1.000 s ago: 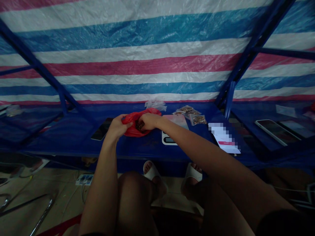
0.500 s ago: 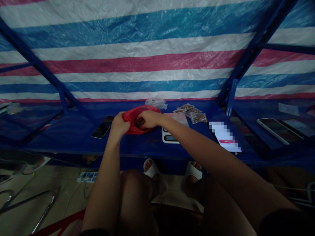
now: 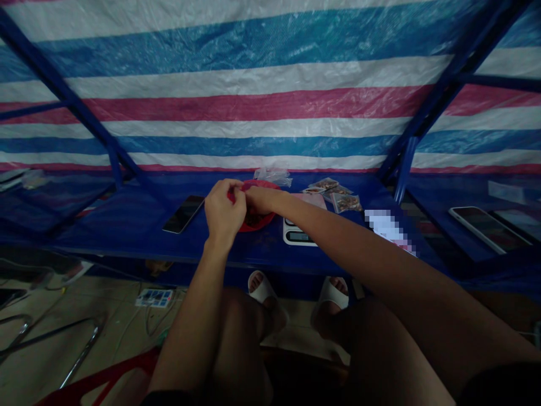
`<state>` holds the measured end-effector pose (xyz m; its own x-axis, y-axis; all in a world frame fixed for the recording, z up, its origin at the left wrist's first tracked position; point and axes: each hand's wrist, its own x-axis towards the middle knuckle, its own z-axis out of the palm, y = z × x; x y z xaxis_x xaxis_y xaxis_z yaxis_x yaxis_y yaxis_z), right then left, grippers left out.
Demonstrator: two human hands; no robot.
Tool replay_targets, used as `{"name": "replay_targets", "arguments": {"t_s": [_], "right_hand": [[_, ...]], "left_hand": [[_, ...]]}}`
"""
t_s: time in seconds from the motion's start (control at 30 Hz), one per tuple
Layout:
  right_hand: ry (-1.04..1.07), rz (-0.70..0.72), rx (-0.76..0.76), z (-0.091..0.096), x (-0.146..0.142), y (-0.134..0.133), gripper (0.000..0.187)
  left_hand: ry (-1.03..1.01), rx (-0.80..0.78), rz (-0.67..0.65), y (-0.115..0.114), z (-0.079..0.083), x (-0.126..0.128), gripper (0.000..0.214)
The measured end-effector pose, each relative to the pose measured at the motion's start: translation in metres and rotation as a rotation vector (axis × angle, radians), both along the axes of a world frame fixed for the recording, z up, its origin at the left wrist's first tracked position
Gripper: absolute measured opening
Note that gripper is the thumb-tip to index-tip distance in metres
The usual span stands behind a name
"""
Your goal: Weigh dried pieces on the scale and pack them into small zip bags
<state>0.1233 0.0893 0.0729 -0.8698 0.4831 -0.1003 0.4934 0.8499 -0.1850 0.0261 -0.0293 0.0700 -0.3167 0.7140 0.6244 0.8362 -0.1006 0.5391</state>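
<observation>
A person's left hand (image 3: 224,211) curls closed over the gathered rim of a red plastic bag (image 3: 256,221), its fingers pressed together on the plastic. The right hand (image 3: 260,198) reaches across to meet it, but its fingertips are hidden behind the left hand, so its grip cannot be told. Held this way, the rim appears to be drawn up to keep the bag's mouth gathered. The bag sits directly below the hands on a blue table (image 3: 236,248), midway between the front and back edges, with dark brown pieces (image 3: 253,219) showing inside. A digital scale (image 3: 298,238) lies just to its right and a black smartphone (image 3: 183,214) to its left. Clear plastic (image 3: 273,175) and small filled sachets (image 3: 346,203) lie near the back edge.
</observation>
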Motion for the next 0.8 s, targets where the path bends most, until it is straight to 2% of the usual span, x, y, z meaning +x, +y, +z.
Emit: {"name": "replay_targets", "arguments": {"t_s": [0.13, 0.23, 0.33, 0.53, 0.67, 0.8], "right_hand": [[-0.080, 0.031, 0.047, 0.010, 0.006, 0.001, 0.034], [-0.071, -0.010, 0.015, 0.023, 0.015, 0.001, 0.033], [-0.014, 0.030, -0.016, 0.032, 0.025, 0.001, 0.030], [-0.014, 0.037, -0.068, 0.029, 0.032, 0.011, 0.026], [0.114, 0.049, -0.148, 0.032, 0.044, 0.023, 0.026], [0.265, -0.011, -0.238, 0.048, 0.076, 0.027, 0.023]], "left_hand": [[-0.041, -0.068, -0.063, 0.001, -0.010, -0.001, 0.025], [-0.030, -0.083, -0.056, 0.002, -0.014, -0.002, 0.026], [0.010, -0.106, -0.052, 0.007, -0.020, -0.004, 0.025], [0.065, -0.209, -0.058, 0.015, -0.035, -0.002, 0.024], [0.075, -0.173, -0.079, 0.014, -0.036, 0.003, 0.025], [0.082, -0.151, -0.124, 0.012, -0.033, 0.010, 0.024]]}}
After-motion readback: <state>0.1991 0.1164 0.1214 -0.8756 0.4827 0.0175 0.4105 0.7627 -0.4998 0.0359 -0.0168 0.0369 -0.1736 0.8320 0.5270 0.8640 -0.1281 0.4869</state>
